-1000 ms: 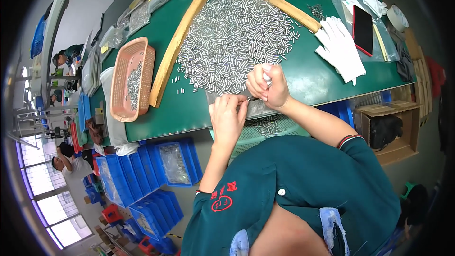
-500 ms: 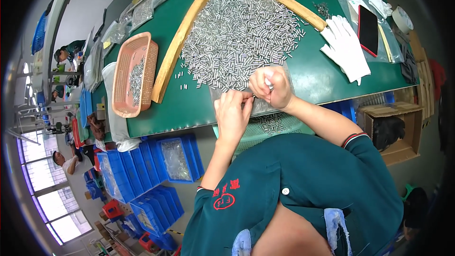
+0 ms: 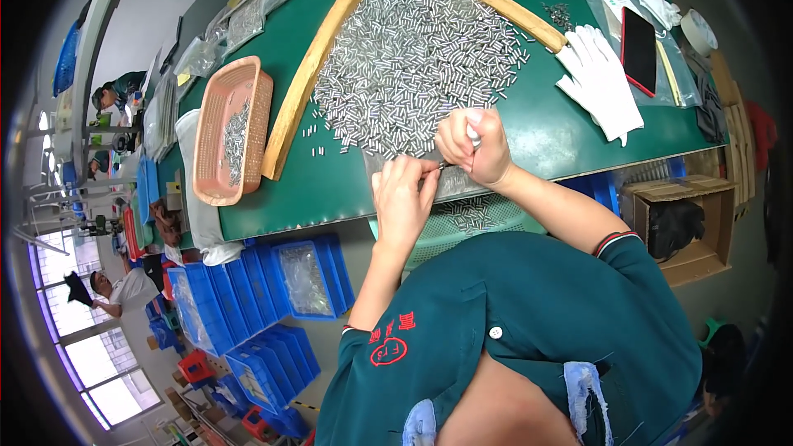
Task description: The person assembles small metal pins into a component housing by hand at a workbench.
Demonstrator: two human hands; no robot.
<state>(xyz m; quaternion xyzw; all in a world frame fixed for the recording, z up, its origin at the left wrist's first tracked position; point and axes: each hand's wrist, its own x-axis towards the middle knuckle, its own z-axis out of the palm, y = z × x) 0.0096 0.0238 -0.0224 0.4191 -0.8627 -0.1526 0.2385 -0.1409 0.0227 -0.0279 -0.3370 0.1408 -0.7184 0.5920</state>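
Note:
A broad heap of small metal pins [image 3: 413, 66] covers the middle of the green table [image 3: 545, 128]. At its near edge, my left hand [image 3: 401, 198] is closed, thumb and fingertips pinched on what looks like a small metal pin, mostly hidden by the fingers. My right hand [image 3: 477, 149] makes a fist around a white-handled tool [image 3: 473, 134], whose handle end shows above the fingers. The fist meets the left fingertips, and the tool's working end is too small to make out. Below both hands, a green basket [image 3: 446, 249] with more pins sits under the table's edge.
Two wooden strips [image 3: 318, 74] flank the heap. Left stands a pink basket [image 3: 208, 128] with pins; right lie a white glove [image 3: 601, 87] and a red-edged phone [image 3: 639, 51]. Blue bins [image 3: 256, 289] stand lower left, a cardboard box [image 3: 698, 252] lower right. Other people are far left.
Both hands keep almost the same place; the right fist has shifted up very slightly and turned a little. In the left background, a person now holds up a dark object.

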